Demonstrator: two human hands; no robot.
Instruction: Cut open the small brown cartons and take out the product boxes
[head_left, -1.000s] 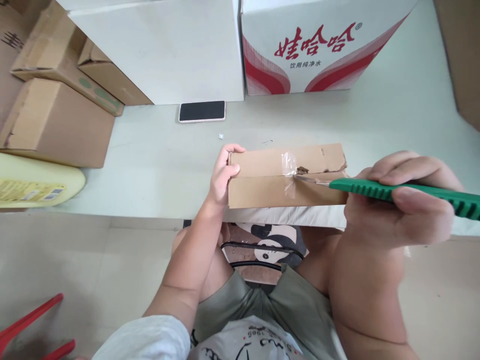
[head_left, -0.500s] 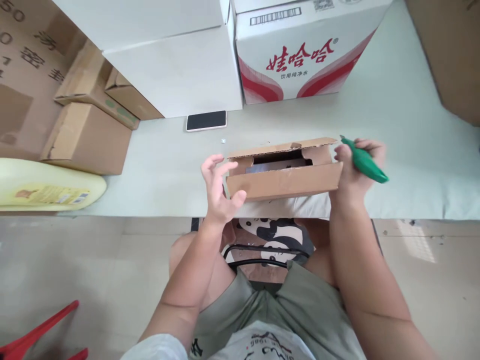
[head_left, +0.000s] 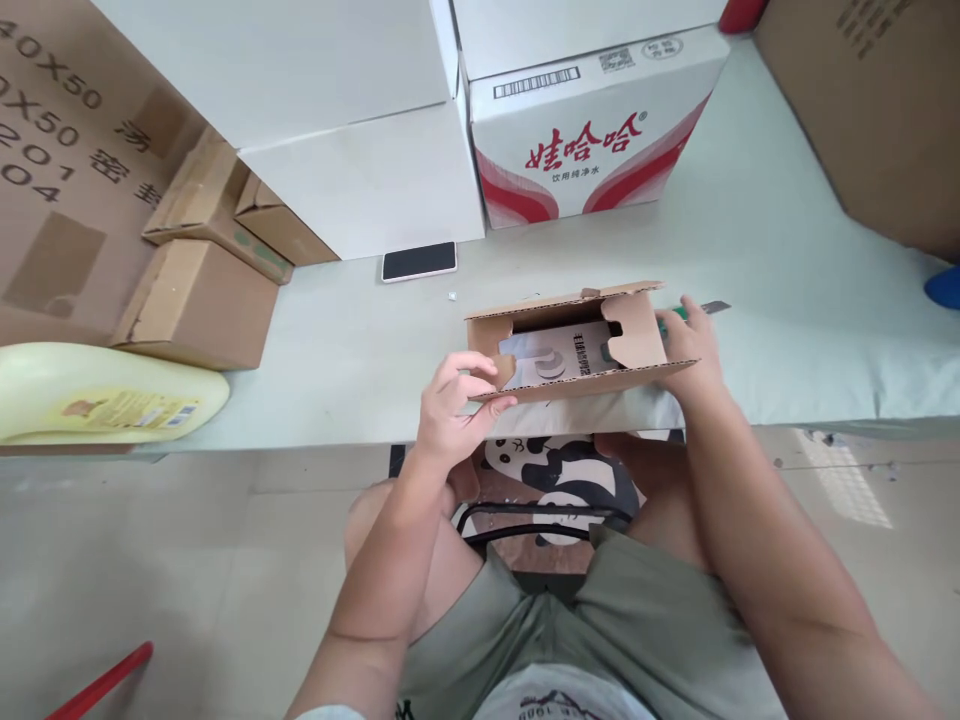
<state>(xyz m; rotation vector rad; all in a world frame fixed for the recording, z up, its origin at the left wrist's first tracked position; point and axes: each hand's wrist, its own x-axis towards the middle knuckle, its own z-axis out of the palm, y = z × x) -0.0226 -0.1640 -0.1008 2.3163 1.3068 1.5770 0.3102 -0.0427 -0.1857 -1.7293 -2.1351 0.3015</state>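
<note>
A small brown cardboard box (head_left: 637, 345) lies at the table's near edge with its flaps open. Inside it shows a flat grey and white packet (head_left: 559, 358) with printing. My left hand (head_left: 454, 400) pinches the near flap at the box's left corner. At the box's right end my right hand (head_left: 686, 345) is closed round a green-handled utility knife (head_left: 697, 310), whose blade tip pokes out to the right.
A black phone (head_left: 418, 261) lies face up behind the box. Large white cartons (head_left: 367, 190) and a red-printed water carton (head_left: 592, 150) stand at the back, brown boxes (head_left: 199, 300) at the left and right. A yellow bottle (head_left: 97, 393) lies at the left edge.
A second ago the knife's blade was cutting the tape on the shut box. The flaps have come open since, the packet inside shows, and my left hand has taken hold of the near flap.
</note>
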